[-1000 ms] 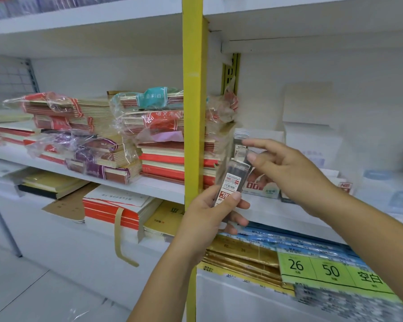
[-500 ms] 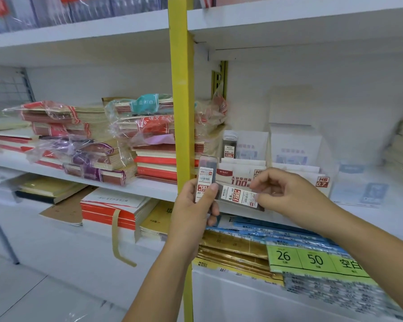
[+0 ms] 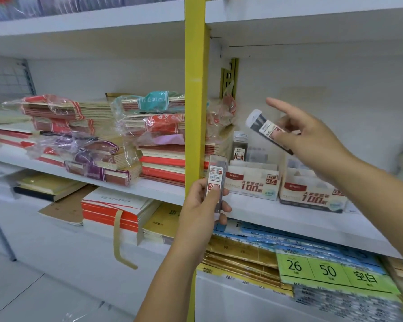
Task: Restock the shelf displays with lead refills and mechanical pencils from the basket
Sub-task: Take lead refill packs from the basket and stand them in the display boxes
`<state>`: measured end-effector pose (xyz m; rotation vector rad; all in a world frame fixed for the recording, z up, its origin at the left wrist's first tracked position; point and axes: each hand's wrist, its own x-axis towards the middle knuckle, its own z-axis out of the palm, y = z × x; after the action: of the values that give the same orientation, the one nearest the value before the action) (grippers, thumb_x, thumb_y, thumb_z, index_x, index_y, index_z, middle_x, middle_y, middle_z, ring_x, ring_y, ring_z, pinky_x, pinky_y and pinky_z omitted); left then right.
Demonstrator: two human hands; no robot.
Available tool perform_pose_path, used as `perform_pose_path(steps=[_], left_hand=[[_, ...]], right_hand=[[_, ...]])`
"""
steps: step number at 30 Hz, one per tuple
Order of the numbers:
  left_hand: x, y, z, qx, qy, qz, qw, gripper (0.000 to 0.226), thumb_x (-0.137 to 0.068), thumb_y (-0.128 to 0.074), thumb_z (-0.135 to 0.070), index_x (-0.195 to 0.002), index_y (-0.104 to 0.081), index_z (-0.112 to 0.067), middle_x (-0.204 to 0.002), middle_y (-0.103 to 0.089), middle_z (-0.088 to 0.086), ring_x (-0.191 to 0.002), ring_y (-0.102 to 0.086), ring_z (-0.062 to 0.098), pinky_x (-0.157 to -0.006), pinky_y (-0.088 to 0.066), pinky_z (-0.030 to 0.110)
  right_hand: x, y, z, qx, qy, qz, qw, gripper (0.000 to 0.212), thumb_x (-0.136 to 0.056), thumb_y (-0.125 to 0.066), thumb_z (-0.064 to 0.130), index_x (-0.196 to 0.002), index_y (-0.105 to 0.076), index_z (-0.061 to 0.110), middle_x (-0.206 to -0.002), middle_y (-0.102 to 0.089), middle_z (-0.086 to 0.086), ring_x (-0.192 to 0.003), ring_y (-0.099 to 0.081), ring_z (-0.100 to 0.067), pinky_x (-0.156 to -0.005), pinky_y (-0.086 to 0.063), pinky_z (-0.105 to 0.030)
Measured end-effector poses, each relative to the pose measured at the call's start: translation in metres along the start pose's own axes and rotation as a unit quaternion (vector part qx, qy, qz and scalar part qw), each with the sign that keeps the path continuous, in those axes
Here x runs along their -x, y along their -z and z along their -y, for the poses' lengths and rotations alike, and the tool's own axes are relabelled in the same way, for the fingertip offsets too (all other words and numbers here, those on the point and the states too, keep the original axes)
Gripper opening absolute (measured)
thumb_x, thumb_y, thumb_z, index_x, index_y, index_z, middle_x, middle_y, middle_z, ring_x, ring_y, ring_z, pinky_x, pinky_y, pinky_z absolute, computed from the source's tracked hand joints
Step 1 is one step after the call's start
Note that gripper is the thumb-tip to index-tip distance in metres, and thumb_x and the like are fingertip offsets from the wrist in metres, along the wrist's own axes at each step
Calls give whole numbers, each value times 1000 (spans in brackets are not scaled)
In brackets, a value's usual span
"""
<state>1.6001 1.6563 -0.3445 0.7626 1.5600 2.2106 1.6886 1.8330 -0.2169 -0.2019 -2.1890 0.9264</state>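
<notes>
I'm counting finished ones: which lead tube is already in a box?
The dark plastic lead tube standing in the white cardboard HB 0.5 box; the other two are only held.

Head-worn camera faces the shelf (image 3: 289,220) closely, angled slightly downward.

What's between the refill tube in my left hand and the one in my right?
In the head view, a lone refill tube stands upright in the HB 0.5 display box, farther back, between the left-held tube and the right-held tube.
</notes>
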Motion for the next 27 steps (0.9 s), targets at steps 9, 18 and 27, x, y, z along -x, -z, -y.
perform_pose_path(steps=[9, 18, 27], left_hand=[[-9, 1, 6, 2, -1, -13, 1000, 13, -104, -52, -26, -109, -64, -27, -88, -73, -11, -67, -66, 7, -56, -52, 20], [-11, 1, 4, 14, -4, -4, 1000, 14, -101, -55, -25, -111, -65, -23, -91, -74, -8, -72, -71, 10, -59, -57, 22], [-11, 2, 4, 8, -6, 0, 1000, 14, -101, -56, -26, -111, -65, -27, -94, -75, -7, -75, -73, 11, -61, -58, 23]], right_hand=[[-46, -14, -18, 113, 17, -19, 993, 65, -85, -70, 9, -131, -46, 49, -95, -58, 7, -76, -62, -9, -61, -55, -25], [-57, -22, -42, 220, 39, -1, 975, 48, -83, -73, 11, -109, -41, 36, -86, -64, 8, -74, -62, -7, -55, -45, -23], [-63, -20, -46, 250, 27, 56, 966, 33, -82, -75, 15, -99, -50, 29, -82, -65, 4, -74, -63, -12, -59, -47, -26]])
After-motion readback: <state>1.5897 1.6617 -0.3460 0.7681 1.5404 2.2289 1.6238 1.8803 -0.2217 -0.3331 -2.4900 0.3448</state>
